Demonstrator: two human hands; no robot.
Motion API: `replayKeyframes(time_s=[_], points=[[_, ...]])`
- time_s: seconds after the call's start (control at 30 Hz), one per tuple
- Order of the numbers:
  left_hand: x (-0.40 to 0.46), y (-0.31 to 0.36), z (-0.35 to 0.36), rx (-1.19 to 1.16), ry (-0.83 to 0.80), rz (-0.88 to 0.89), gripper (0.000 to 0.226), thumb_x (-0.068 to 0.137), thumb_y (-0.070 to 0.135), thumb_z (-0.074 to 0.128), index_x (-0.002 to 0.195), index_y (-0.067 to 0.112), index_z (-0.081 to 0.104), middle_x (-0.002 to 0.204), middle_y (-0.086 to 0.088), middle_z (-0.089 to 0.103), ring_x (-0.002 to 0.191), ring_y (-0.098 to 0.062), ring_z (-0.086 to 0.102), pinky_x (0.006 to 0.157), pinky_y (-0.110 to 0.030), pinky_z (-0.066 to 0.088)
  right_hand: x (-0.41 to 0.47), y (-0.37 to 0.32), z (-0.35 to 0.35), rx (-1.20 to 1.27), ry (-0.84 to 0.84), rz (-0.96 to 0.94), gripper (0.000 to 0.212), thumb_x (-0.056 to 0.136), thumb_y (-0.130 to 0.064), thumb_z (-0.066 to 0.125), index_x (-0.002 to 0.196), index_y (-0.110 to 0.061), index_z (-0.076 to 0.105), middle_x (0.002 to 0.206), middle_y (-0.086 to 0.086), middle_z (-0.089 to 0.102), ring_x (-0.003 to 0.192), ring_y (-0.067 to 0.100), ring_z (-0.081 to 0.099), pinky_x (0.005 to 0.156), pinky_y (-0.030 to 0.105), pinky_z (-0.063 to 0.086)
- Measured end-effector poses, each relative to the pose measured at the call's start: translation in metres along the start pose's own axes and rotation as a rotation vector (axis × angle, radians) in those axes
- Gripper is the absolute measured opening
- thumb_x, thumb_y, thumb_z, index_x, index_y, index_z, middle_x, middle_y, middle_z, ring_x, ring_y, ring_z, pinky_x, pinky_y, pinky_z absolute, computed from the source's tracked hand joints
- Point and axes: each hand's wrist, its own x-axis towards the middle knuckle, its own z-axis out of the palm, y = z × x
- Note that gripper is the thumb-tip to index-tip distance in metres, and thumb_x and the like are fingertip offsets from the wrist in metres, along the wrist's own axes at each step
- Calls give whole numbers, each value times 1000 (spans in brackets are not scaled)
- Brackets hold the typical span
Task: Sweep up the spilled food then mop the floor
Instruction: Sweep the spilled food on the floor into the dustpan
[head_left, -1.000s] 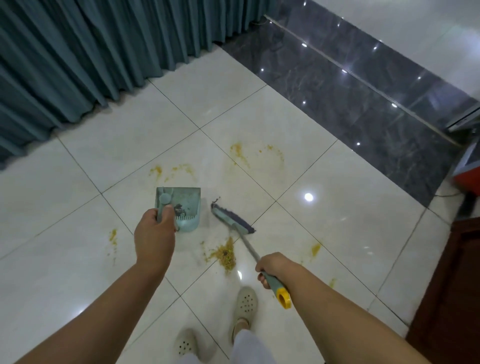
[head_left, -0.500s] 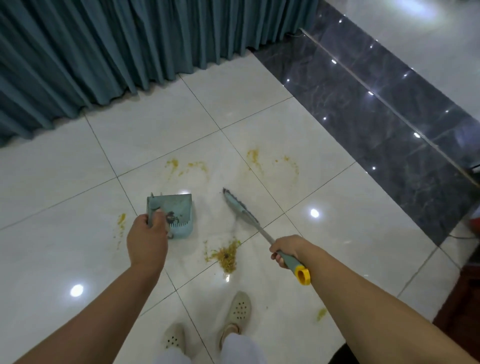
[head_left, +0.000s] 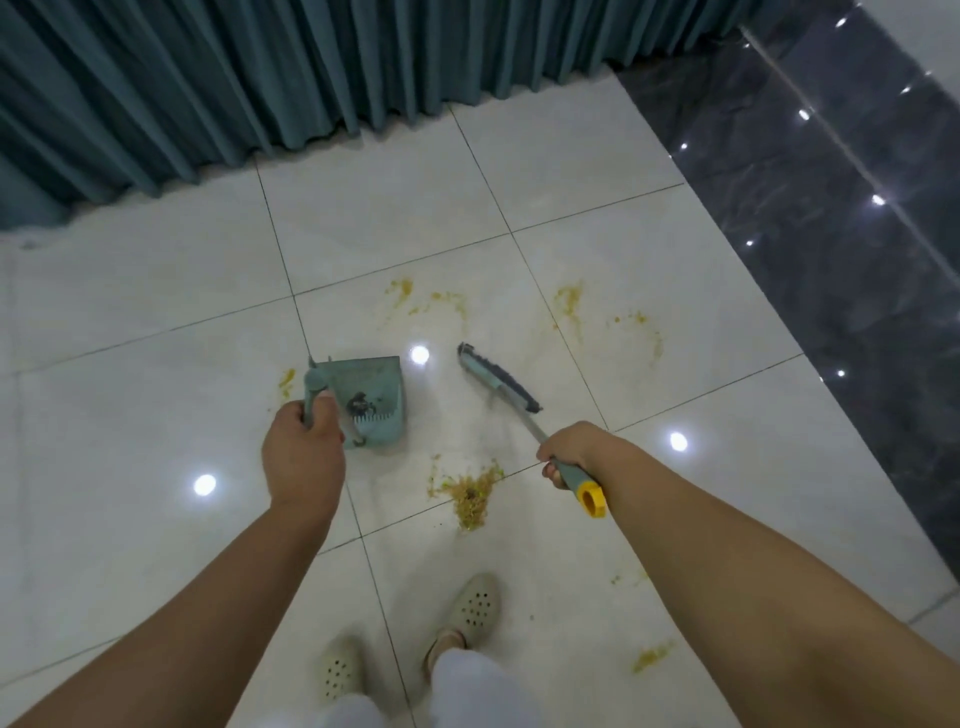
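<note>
My left hand (head_left: 304, 457) grips the handle of a pale teal dustpan (head_left: 375, 400), held over the white tiles with some dark debris in it. My right hand (head_left: 569, 451) grips the teal handle of a hand brush (head_left: 498, 378) with a yellow end cap; its bristle head hangs to the right of the dustpan. A pile of yellow spilled food (head_left: 471, 491) lies on the floor between my hands, nearer to me than both tools. Thin yellow smears (head_left: 569, 301) and a second smear (head_left: 402, 288) mark the tiles farther away.
Teal curtains (head_left: 260, 78) hang along the far edge of the floor. A dark glossy tile strip (head_left: 831, 208) runs along the right. My feet in pale perforated shoes (head_left: 475, 605) stand just behind the pile. Small food bits (head_left: 652, 657) lie at lower right.
The view has swung left, bringing more curtain into sight. The brush head has lifted and moved farther from the food pile; the dustpan stays in my left hand.
</note>
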Motion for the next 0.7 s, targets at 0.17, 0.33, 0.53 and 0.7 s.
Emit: replayKeyframes(time_s=[0.17, 0.33, 0.53, 0.7], points=[[-4, -4, -7, 41, 15, 28, 35, 90, 42, 41, 70, 15, 51, 69, -5, 58, 60, -23, 52, 54, -30, 43, -7, 18, 17, -113, -7, 13, 7, 91, 2, 52, 85, 5, 52, 63, 13, 50, 40, 16, 43, 36, 17, 40], [-10, -15, -28, 45, 16, 53, 36, 94, 39, 41, 80, 7, 54, 70, -4, 57, 61, -21, 52, 49, -25, 40, -15, 59, 41, -277, 7, -23, 13, 89, 1, 54, 102, 3, 54, 66, 13, 51, 47, 16, 46, 41, 22, 41], [-24, -30, -70, 78, -5, 81, 35, 94, 35, 42, 81, 4, 55, 70, -6, 56, 58, -19, 49, 46, -24, 33, -43, 105, 73, -426, 20, -38, 11, 89, 3, 51, 100, 0, 51, 63, 13, 48, 47, 18, 42, 43, 23, 37], [-41, -42, -108, 77, -10, 97, 37, 95, 35, 42, 83, 3, 56, 70, -5, 56, 53, -12, 46, 45, -23, 31, -68, 146, 99, -479, 48, -32, 25, 90, 1, 51, 115, 5, 54, 66, 14, 50, 51, 19, 44, 45, 25, 39]])
